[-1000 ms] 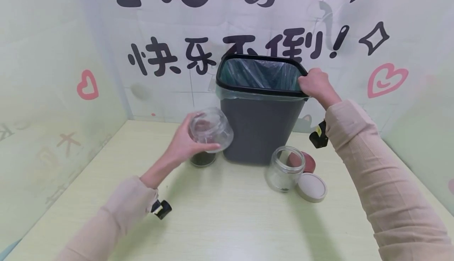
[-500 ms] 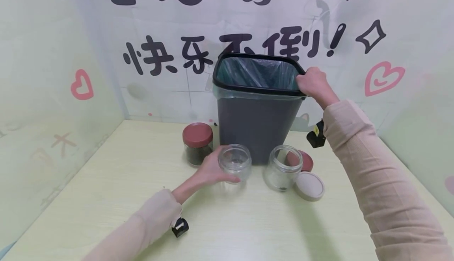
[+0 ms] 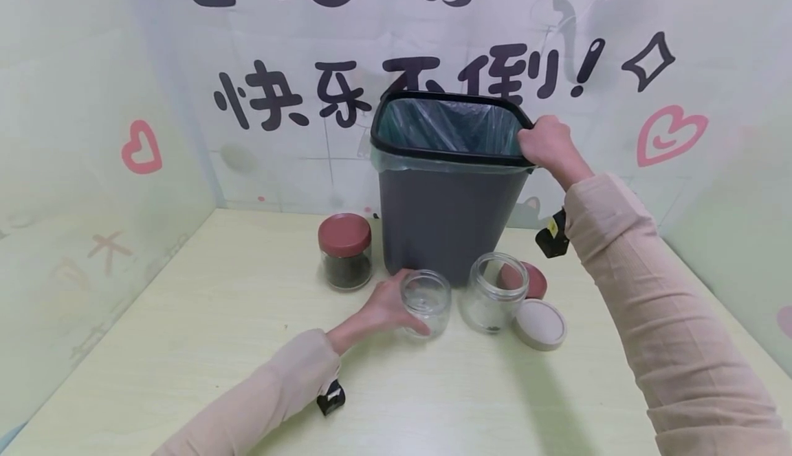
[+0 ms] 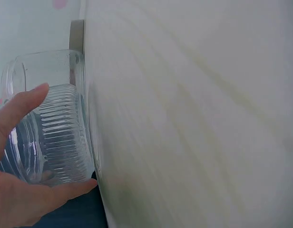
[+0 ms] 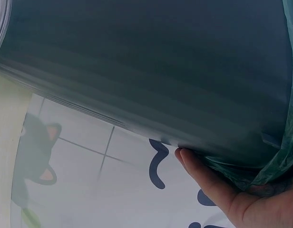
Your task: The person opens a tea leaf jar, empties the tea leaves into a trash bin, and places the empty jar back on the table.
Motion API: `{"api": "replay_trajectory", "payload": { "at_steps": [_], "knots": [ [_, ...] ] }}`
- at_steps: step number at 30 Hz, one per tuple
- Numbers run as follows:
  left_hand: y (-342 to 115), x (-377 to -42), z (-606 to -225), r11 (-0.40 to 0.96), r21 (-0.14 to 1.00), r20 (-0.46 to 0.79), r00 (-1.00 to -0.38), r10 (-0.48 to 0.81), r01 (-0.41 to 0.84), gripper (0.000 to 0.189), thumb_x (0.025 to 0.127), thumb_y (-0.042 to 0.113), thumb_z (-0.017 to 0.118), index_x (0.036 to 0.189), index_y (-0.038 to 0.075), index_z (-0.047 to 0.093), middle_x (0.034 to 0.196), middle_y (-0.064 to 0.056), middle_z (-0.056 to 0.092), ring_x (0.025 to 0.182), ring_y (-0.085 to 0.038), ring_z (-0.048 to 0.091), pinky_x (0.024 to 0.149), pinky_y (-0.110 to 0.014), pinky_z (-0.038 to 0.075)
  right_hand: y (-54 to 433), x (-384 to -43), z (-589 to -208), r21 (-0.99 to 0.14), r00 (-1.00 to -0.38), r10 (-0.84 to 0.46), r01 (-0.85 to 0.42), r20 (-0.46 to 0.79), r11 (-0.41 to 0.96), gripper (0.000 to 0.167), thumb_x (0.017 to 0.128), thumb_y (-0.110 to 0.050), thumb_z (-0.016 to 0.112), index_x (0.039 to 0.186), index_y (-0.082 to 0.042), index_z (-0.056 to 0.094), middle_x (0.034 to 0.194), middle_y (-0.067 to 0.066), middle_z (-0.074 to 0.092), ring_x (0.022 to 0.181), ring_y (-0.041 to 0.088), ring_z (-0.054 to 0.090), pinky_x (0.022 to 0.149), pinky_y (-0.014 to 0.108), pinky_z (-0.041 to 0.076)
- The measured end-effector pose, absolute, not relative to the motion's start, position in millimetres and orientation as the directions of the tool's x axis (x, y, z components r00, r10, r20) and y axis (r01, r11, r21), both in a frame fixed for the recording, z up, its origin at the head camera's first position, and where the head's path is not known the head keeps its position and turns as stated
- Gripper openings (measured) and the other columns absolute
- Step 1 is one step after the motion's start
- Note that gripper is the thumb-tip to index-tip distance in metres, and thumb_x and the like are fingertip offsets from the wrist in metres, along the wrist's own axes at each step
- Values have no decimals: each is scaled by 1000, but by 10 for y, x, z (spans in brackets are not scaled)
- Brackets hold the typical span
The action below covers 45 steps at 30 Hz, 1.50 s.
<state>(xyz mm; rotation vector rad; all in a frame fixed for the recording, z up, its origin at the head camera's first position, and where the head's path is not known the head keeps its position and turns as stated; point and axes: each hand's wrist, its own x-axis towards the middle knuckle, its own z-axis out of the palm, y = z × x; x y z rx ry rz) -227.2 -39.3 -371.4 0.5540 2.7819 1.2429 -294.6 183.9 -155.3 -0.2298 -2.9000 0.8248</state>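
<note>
My left hand (image 3: pixel 388 306) grips a small lidless glass jar (image 3: pixel 428 302) from its left side, low at the table in front of the bin. In the left wrist view, thumb and fingers wrap the ribbed jar (image 4: pixel 61 133), which stands at the table surface. My right hand (image 3: pixel 551 146) holds the black rim of a grey trash bin (image 3: pixel 448 222) at its right corner. A green plastic bag (image 3: pixel 452 126) lines the bin and folds over the rim. In the right wrist view, the fingers (image 5: pixel 208 183) lie against the bin's side just under the bag's edge.
Right of the held jar stands a larger open glass jar (image 3: pixel 495 298) with a few dark bits inside. Beside it lie a red lid (image 3: pixel 535 280) and a white lid (image 3: pixel 540 325). A red-lidded jar (image 3: pixel 345 253) with dark contents stands left of the bin. A printed wall (image 3: pixel 278 167) closes off the back.
My left hand has carried the glass jar down and to the right, from in front of the red-lidded jar to beside the larger jar. The right hand stays on the bin's rim.
</note>
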Motion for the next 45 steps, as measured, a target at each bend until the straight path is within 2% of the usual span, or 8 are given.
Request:
{"api": "replay_trajectory", "payload": {
  "at_steps": [9,17,36,45],
  "knots": [
    [-301,-2278,-3727,621,732,70,-938,340,280,90,44,12,87,122,4,45,114,-15,54,107,-36,46,88,-43,41,1831,-2943,-1549,-523,-981,180,114,77,844,39,88,-16,28,112,12,41,95,18,43,85,30,45,65,31,37],
    [-210,-2235,-3748,622,753,29,-955,295,215,86,44,11,88,113,1,37,102,-20,54,99,-35,51,83,-40,43,1809,-2954,-1573,-526,-980,183,112,85,843,39,87,-15,28,112,12,42,96,19,44,86,30,45,66,32,37],
    [50,-2245,-3727,589,764,53,-936,348,263,83,45,6,86,114,-1,39,105,-19,56,100,-33,53,87,-40,43,1836,-2923,-1563,-536,-978,178,94,107,839,34,87,-14,28,104,11,44,87,16,42,79,29,44,62,30,35],
    [201,-2271,-3735,626,755,13,-959,283,195,82,47,9,87,111,-3,37,100,-22,55,99,-35,53,84,-38,44,1846,-2925,-1571,-528,-979,164,76,122,846,32,87,-14,28,101,10,45,86,16,43,78,29,45,62,31,36]
  ]
}}
